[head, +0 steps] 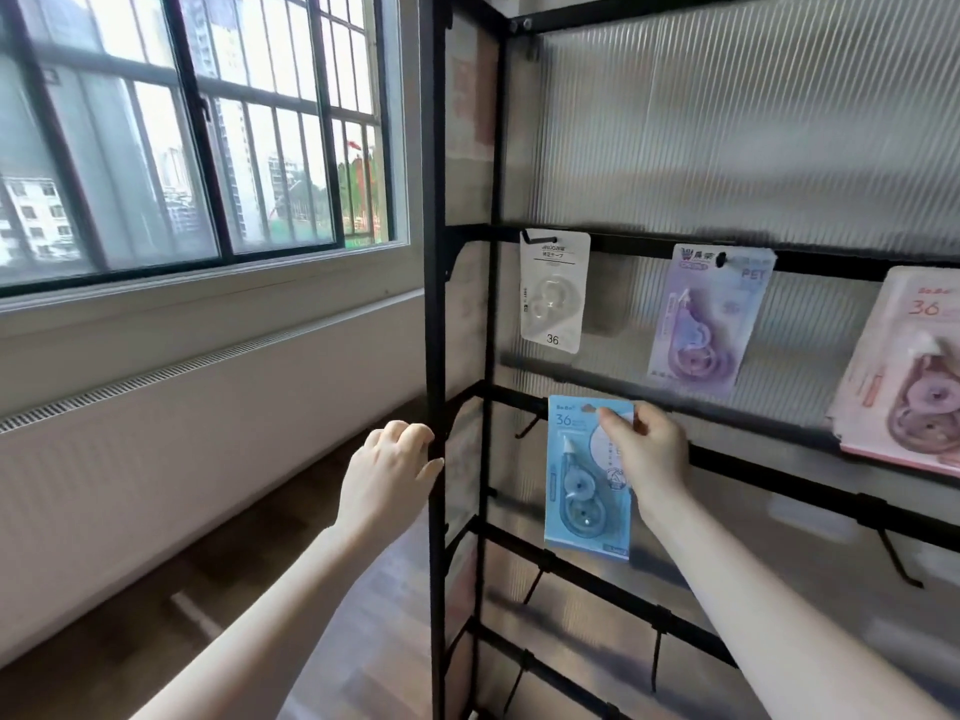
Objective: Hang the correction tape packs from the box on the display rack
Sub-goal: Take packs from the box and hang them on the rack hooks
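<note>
As seen from the head camera, your right hand pinches the blue correction tape pack by its top edge against the display rack, at the second rail; your left hand, arm outstretched, curls its fingers round the rack's front post.

Daylight came in through the barred window at the upper left, where the sky was washed out to near white. It lit the wall below evenly and left the wooden floor dim. The ribbed panel behind the display rack caught a soft grey sheen, with faint smeared shadows behind the hanging packs. The wide lens bowed the rack's bars and window frame toward the edges. Motion blur softened the whole picture, most at the right edge and lower right corner.
</note>
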Motion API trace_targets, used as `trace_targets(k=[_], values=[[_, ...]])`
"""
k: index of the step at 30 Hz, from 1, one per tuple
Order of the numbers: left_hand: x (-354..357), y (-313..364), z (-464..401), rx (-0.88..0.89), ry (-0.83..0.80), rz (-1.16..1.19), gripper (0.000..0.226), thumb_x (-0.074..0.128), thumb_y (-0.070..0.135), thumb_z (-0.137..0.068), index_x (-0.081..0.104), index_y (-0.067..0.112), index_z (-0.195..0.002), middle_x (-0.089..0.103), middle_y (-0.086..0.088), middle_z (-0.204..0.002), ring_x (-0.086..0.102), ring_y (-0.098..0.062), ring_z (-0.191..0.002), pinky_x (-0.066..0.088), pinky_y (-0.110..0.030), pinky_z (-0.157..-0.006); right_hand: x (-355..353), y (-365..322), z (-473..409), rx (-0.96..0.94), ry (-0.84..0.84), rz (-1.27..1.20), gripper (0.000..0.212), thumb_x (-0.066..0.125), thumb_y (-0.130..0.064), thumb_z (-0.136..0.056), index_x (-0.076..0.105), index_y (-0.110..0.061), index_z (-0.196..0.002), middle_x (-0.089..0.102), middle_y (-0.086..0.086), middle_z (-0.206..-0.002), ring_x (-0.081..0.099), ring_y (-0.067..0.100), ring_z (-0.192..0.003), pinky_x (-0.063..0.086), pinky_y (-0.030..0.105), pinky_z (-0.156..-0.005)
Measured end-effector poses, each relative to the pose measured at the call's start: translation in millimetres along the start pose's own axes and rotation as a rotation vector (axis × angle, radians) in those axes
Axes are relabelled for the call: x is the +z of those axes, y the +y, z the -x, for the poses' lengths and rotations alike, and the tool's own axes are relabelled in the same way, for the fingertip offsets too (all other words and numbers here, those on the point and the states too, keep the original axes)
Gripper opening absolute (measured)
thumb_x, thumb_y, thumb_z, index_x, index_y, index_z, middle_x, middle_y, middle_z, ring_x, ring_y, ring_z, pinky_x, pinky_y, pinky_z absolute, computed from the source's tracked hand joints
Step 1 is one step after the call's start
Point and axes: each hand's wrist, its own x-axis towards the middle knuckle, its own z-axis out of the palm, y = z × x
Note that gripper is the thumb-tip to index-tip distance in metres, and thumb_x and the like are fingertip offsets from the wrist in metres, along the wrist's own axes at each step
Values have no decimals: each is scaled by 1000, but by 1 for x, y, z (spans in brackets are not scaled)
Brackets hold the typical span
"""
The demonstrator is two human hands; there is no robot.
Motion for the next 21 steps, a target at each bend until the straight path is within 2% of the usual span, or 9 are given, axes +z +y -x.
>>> trace_targets(k=[3, 7, 11, 15, 21], values=[[3, -14, 2, -23, -25, -4, 26, 58, 30, -92, 61, 15, -113, 57, -1, -118, 51, -24, -108, 36, -28, -84, 22, 4, 4, 17, -46, 3, 31, 67, -21, -85, 54, 6, -77, 66, 20, -76, 57, 25, -66, 40, 29, -62], [7, -29, 3, -29, -36, -15, 25, 57, 29, -93, 61, 15, -113, 56, -1, -118, 51, -23, -108, 37, -28, -83, 46, 11, 9, 26, -91, 49, 25, 67, -18, -85, 54, -12, -63, 63, 7, -66, 57, 24, -66, 40, 29, -62], [12, -41, 1, -39, -59, -23, 31, 59, 32, -92, 60, 14, -117, 57, -4, -121, 52, -26, -110, 43, -34, -87, 65, 18, 8, 28, -132, 112, 15, 65, -16, -85, 61, -17, -71, 63, -1, -68, 60, 21, -71, 44, 28, -64], [19, -48, -3, -47, -70, -20, 30, 57, 30, -93, 59, 14, -118, 57, -3, -122, 52, -25, -111, 42, -32, -88, 76, 30, 6, 45, -152, 144, 19, 64, -13, -86, 61, -25, -72, 62, -6, -70, 60, 18, -73, 44, 30, -67], [31, -59, -12, -77, -103, -21, 26, 52, 33, -95, 60, 15, -112, 59, -1, -110, 54, -23, -105, 42, -30, -82, 83, 44, -3, 58, -142, 225, 16, 63, -14, -88, 61, -23, -75, 63, -4, -71, 63, 24, -75, 47, 32, -67]])
